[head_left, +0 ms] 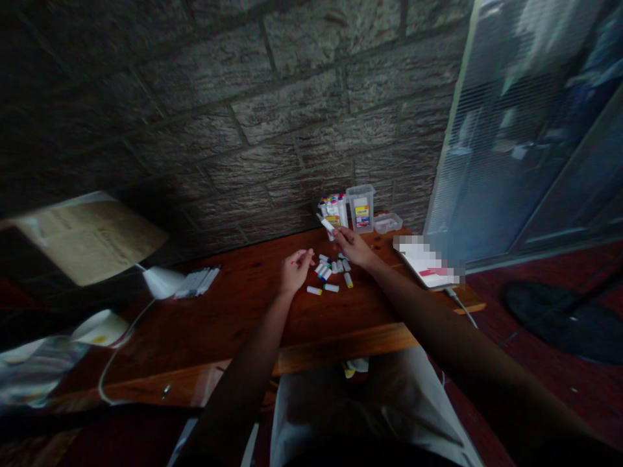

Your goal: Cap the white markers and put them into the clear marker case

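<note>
My right hand (352, 246) is closed around a white marker (328, 224), which is tilted up and to the left. My left hand (294, 272) is raised over the table, thumb and fingertips pressed together; whatever may be between them is too small to name. A small red spot shows on this hand. Between and below the hands lies a loose group of short white marker caps (331, 288) with coloured ends, several of them. Just behind the held marker stands a clear box of markers (341, 206), partly covered by it.
Right of the marker box stand a clear container (361, 188) with a label and a low clear lid (388, 222). Several white markers (198, 283) lie in a row at left, beside a lamp (97, 237) and a paper cup (101, 327). A white device (426, 263) with a cable sits at right.
</note>
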A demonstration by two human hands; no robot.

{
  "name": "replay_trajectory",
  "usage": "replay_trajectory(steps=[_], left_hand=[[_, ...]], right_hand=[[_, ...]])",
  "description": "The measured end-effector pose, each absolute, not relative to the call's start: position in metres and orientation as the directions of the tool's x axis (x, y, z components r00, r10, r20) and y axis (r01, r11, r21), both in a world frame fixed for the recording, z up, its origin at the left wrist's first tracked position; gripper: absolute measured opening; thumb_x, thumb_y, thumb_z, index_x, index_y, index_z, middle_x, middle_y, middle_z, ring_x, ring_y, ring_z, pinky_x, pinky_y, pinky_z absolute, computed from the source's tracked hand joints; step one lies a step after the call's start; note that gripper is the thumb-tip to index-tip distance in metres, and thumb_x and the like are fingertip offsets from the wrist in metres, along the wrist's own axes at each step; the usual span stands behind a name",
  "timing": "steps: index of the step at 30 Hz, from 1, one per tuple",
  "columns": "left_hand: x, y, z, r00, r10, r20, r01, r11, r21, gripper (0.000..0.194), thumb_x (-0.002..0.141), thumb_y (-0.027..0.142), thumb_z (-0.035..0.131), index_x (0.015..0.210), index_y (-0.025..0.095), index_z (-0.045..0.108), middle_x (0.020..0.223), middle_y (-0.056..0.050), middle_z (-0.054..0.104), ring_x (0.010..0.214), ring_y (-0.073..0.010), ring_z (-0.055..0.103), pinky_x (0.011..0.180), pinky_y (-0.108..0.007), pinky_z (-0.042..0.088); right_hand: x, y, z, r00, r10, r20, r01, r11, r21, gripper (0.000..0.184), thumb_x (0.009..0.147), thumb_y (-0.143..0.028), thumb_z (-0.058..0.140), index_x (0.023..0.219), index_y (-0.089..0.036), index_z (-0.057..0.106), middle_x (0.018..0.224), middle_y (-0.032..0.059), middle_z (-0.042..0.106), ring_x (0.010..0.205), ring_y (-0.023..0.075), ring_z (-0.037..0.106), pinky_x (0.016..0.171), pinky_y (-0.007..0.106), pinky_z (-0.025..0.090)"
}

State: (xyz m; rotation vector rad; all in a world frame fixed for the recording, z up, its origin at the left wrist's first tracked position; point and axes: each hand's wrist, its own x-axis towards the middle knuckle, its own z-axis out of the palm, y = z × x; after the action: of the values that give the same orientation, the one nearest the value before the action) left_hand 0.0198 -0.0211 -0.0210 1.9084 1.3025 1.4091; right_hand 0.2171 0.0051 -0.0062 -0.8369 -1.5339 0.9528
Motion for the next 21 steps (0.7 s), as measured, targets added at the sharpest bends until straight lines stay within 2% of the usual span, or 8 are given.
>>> replay_trajectory(steps=[5,9,13,17,21], left_hand=[[0.0192,-0.0209,-0.0221,0.055,0.864,0.500,0.426,-0.473,0.771,0.037,0.087,0.052,0.055,0.084,0.018,0.070,0.065,-0.003,0.068,0.060,-0.0143,0.062,0.060,-0.025,0.047],[0.0183,-0.0189,-0.0238,0.051,0.864,0.501,0.426,-0.473,0.771,0.037,0.086,0.051,0.055,0.084,0.018,0.070,0.066,-0.003,0.068,0.060,-0.0142,0.062,0.061,-0.025,0.047],[0.0183,-0.0179,-0.0244,0.059,0.869,0.491,0.420,-0.468,0.778,0.036,0.086,0.051,0.055,0.083,0.018,0.069,0.065,-0.002,0.067,0.060,-0.0141,0.062,0.060,-0.025,0.046],[0.0188,-0.0198,-0.0227,0.059,0.871,0.488,0.419,-0.466,0.780,0.036,0.086,0.051,0.055,0.083,0.018,0.069,0.065,-0.002,0.067,0.060,-0.0142,0.062,0.060,-0.024,0.046],[0.0190,-0.0206,-0.0219,0.063,0.872,0.485,0.429,-0.462,0.776,0.036,0.086,0.051,0.055,0.083,0.017,0.070,0.065,-0.002,0.067,0.060,-0.0138,0.061,0.061,-0.024,0.046]], right_hand=[[0.2182,0.0065,-0.0033,-0.078,0.927,0.366,-0.007,0.367,-0.930,0.035,0.081,-0.051,0.053,0.089,-0.019,0.063,0.071,-0.0012,0.056,0.062,0.0117,0.048,0.054,0.022,0.038],[0.2192,0.0014,0.0024,-0.031,0.910,0.412,-0.005,0.412,-0.911,0.038,0.082,-0.054,0.053,0.085,-0.018,0.067,0.073,-0.0002,0.058,0.068,0.0129,0.051,0.060,0.023,0.040],[0.2213,0.0016,0.0019,-0.015,0.920,0.391,0.012,0.391,-0.920,0.047,0.081,-0.061,0.053,0.084,-0.017,0.069,0.070,0.0006,0.060,0.066,0.0137,0.052,0.060,0.025,0.041],[0.2223,0.0052,-0.0015,-0.065,0.920,0.387,0.023,0.389,-0.921,0.047,0.078,-0.062,0.058,0.076,-0.016,0.068,0.070,0.0027,0.062,0.065,0.0138,0.053,0.060,0.025,0.040],[0.2207,0.0049,-0.0013,-0.060,0.914,0.401,-0.010,0.401,-0.916,0.048,0.076,-0.063,0.060,0.085,-0.017,0.070,0.067,0.0001,0.060,0.062,0.0130,0.051,0.056,0.025,0.037]])
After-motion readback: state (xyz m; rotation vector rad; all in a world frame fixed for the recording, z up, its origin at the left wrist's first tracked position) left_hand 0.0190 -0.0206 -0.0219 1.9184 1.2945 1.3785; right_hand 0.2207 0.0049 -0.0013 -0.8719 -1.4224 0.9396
